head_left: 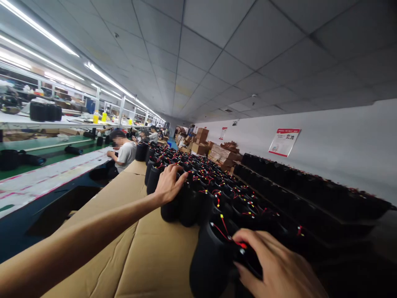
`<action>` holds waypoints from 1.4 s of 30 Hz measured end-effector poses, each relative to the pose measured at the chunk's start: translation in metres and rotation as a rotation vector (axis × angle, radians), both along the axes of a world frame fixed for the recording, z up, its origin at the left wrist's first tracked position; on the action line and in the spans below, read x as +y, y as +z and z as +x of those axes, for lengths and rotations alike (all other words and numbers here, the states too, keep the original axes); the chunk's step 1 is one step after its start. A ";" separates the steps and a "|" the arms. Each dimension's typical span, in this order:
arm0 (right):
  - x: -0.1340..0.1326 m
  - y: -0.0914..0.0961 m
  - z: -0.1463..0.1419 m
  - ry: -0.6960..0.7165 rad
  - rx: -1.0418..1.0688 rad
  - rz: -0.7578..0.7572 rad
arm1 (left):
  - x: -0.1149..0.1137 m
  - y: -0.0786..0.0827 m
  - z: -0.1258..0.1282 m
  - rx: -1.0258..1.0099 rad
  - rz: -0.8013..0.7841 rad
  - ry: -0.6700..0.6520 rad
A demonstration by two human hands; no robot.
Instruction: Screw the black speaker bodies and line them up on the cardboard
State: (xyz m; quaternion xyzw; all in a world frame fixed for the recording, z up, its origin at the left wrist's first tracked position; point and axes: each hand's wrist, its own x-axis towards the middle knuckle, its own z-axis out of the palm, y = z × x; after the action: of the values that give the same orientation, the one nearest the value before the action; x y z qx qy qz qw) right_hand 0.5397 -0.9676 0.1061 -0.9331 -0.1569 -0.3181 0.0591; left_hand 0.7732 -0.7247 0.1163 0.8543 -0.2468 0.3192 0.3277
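Note:
Many black cylindrical housings [207, 260] stand upright in rows, open at the top, with red and black wires and small white and yellow connectors sticking out. My left hand [170, 184] reaches over one black housing [170, 210] at the near left edge of the group, fingers curled over its top. In the lower right my right hand [276, 265] has thumb and fingers closed around the rim of another black housing [252, 263], next to the large nearest one. The palm hides much of that housing.
Brown cardboard [155, 256] lies under the housings. More rows of black housings [310, 190] stand along the right wall. On the left, a person [125, 153] sits at a work line with a green belt [56, 151]. Cardboard boxes [200, 147] are stacked farther back.

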 end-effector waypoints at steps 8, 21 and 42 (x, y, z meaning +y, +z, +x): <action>0.067 0.020 0.063 0.008 0.164 0.081 | 0.050 -0.010 -0.072 0.070 0.116 -0.531; 0.074 -0.006 0.139 0.174 0.022 0.098 | 0.054 -0.045 -0.056 0.262 -0.126 -0.323; 0.063 -0.020 0.118 0.087 -0.013 -0.014 | 0.051 -0.098 -0.024 0.447 -0.263 -0.382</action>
State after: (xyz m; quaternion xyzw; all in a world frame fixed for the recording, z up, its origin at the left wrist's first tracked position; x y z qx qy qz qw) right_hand 0.6581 -0.9047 0.0862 -0.9237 -0.1999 -0.3203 0.0655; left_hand 0.7494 -0.6732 0.0186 0.7918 -0.2815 0.0854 0.5353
